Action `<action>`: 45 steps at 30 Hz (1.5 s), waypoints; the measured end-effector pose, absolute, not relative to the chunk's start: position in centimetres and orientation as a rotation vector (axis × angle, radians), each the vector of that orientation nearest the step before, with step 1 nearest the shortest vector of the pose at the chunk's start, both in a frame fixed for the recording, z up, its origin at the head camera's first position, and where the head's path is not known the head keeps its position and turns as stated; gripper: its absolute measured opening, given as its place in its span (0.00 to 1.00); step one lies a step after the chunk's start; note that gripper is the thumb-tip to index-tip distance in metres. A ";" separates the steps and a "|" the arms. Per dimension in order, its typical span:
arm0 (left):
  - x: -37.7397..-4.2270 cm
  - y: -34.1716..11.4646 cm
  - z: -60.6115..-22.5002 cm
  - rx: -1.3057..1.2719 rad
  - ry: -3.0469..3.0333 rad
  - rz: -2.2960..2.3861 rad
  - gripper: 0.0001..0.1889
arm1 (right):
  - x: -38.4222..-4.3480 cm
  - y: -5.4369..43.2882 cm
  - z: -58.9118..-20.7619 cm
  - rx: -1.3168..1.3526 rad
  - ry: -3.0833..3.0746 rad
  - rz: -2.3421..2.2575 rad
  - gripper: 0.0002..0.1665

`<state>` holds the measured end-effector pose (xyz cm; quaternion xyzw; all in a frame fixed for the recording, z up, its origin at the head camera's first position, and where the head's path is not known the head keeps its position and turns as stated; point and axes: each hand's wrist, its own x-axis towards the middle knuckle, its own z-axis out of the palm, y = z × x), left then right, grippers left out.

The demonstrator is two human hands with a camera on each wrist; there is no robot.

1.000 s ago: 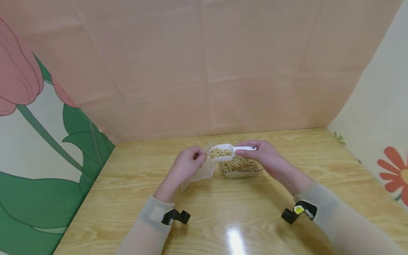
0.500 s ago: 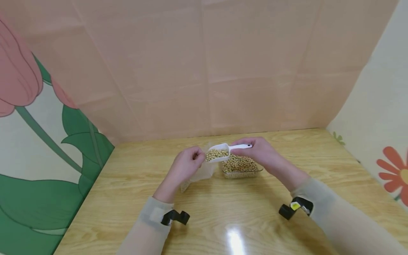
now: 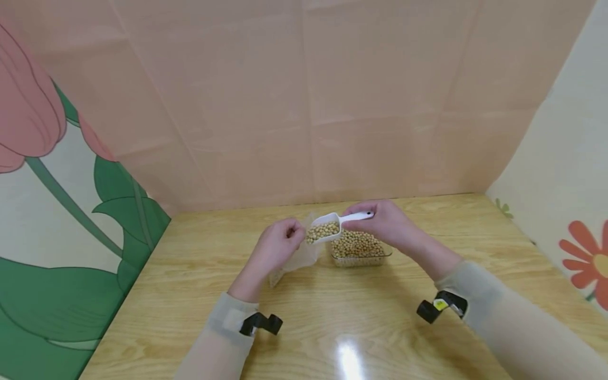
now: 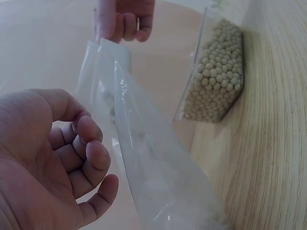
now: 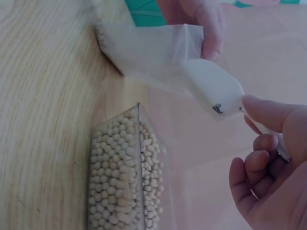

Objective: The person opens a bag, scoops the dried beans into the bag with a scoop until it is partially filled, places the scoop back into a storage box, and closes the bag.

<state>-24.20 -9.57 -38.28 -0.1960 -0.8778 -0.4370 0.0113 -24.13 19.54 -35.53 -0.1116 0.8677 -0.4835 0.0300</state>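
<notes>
My left hand (image 3: pixel 279 244) pinches the edge of a clear plastic bag (image 4: pixel 153 163) and holds its mouth up. A few pale beans show at the bag's bottom end, which rests on the table. In my right hand (image 3: pixel 386 226) is the handle of a white scoop (image 5: pixel 216 82), gripped between thumb and fingers. Soybeans (image 3: pixel 323 231) fill the scoop, which slants down toward the left. Its front end sits at the bag's mouth, beside the left fingertips. Below the right hand stands a clear rectangular container (image 3: pixel 359 261), full of the same beans.
The wooden table (image 3: pixel 304 327) runs back to a pink cloth backdrop (image 3: pixel 304 105). A wall with a painted tulip (image 3: pixel 28 100) borders the left side, and one with a red flower (image 3: pixel 581 253) borders the right.
The scoop has moved a little left toward the bag, and its handle end has tipped up slightly. My left hand and the bag have stayed nearly in place.
</notes>
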 end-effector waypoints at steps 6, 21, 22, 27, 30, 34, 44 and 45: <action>-24.3 -9.7 -38.4 -0.609 -2.736 -1.366 0.12 | -23.9 19.2 -34.9 -0.429 2.740 -1.418 0.20; -24.4 -9.7 -38.2 -0.619 -2.732 -1.348 0.10 | -23.6 18.6 -33.7 -0.646 2.920 -1.273 0.15; -24.3 -9.7 -38.2 -0.621 -2.733 -1.348 0.10 | -23.6 18.6 -33.7 -0.657 2.922 -1.272 0.15; -24.3 -9.7 -38.1 -0.616 -2.736 -1.350 0.10 | -23.5 18.6 -33.5 -0.670 2.917 -1.280 0.15; -24.2 -9.7 -38.2 -0.614 -2.736 -1.349 0.10 | -23.5 18.8 -33.4 -0.653 2.902 -1.290 0.15; -24.3 -9.7 -38.3 -0.619 -2.727 -1.351 0.10 | -23.4 19.2 -33.4 -0.617 2.853 -1.339 0.15; -24.2 -9.6 -38.1 -0.635 -2.709 -1.344 0.10 | -22.7 20.9 -33.3 -0.450 2.744 -1.490 0.22; -24.2 -9.6 -38.1 -0.636 -2.709 -1.346 0.10 | -22.5 21.1 -33.2 -0.432 2.732 -1.504 0.23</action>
